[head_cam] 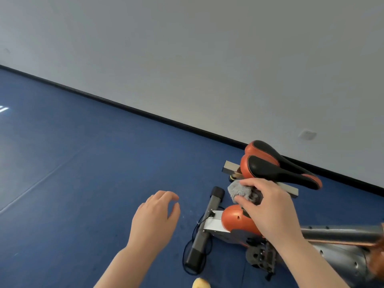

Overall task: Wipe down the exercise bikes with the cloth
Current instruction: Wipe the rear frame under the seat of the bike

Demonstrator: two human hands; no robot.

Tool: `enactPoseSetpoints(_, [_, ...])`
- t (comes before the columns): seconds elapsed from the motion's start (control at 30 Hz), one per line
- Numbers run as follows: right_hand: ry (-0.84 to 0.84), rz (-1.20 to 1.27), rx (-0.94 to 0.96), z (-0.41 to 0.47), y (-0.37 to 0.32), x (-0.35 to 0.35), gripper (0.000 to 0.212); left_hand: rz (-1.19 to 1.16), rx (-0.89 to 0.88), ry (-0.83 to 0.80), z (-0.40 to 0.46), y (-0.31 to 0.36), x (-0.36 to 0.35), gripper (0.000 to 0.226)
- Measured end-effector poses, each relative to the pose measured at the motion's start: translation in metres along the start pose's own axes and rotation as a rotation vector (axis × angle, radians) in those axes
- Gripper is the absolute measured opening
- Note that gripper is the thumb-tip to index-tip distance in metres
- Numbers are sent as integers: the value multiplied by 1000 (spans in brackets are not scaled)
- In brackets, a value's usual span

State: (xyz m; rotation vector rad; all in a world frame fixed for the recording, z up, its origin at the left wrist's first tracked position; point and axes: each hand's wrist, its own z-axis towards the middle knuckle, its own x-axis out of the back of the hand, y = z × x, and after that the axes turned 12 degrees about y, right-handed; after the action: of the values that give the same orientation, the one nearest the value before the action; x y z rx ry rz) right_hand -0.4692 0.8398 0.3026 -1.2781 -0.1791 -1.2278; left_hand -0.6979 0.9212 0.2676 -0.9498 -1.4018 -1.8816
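Cloth [244, 193] gripped in right hand [268, 206], under bike saddle [276, 166]

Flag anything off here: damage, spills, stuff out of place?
Only one oddity: a thin black cable lies looped loose on the blue floor around the bike's rear stabilizer bar. No spills or visible damage. Right hand holds the grey cloth under the saddle; left hand is empty.

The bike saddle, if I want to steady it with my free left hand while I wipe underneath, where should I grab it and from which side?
Probably the wide rear of the saddle, reached from its left, floor-facing side. That end is broad and rounded, and it lies nearest your empty left hand. The right hand with the cloth occupies the area below the narrow nose.
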Motion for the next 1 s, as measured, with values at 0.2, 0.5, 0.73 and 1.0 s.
enactPoseSetpoints(0.2, [-10,28,-9,65,-3,-45,32,1,-34,-1,85,-3,-16,20])
enactPoseSetpoints(0.5, [-10,-46,-40,172,-17,-116,32,-59,-85,-54,220,-14,-48,18])
enactPoseSetpoints(0.73, [104,-116,-211,269,-37,-202,30,-41,-312,-184,384,-41,-72,22])
enactPoseSetpoints(1.0, [310,-192,-445,337,-45,-220,33,-94,-527,-311,527,-10,-93,24])
